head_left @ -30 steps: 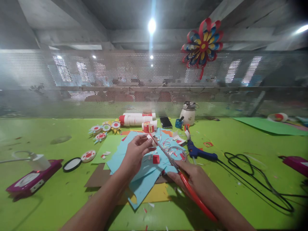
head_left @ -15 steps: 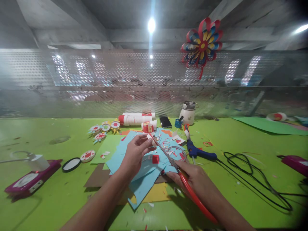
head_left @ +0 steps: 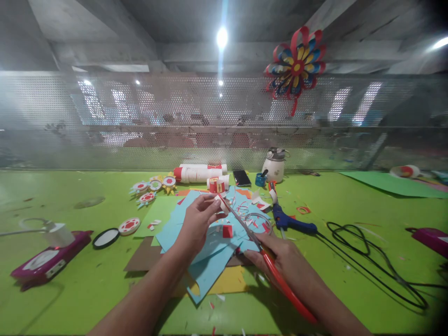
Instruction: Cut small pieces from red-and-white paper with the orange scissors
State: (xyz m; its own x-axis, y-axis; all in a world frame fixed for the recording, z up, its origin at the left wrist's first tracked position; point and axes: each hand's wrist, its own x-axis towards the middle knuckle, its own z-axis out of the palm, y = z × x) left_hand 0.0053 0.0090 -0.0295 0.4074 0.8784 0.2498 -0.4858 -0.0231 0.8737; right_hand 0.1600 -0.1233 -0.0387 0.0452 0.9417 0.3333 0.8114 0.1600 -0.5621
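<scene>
At the centre of the green desk, the left hand pinches a small white paper piece between thumb and fingers, which are clamped on it just above a spread of light blue paper sheets. The right hand, at about 4 o'clock from the left, grips the red handles of a pair of scissors, its fingers wrapped tight around them. The blades run up toward 11 o'clock and their tips meet the white piece; whether the blades are apart or together cannot be told. Just below the blades, a small red cube sits on the blue paper.

Under the blue sheets lie a yellow sheet and a brown sheet. At 3 o'clock from the hands a blue glue gun lies on the desk, with a black cable looping off further right. At 12 o'clock are white and red paper rolls, a black phone and a white jug. At 9 o'clock sit a round red-and-white paper disc, a black ring and, near the left edge, a magenta device. A red, blue and yellow paper flower hangs on the perforated screen at 1 o'clock.
</scene>
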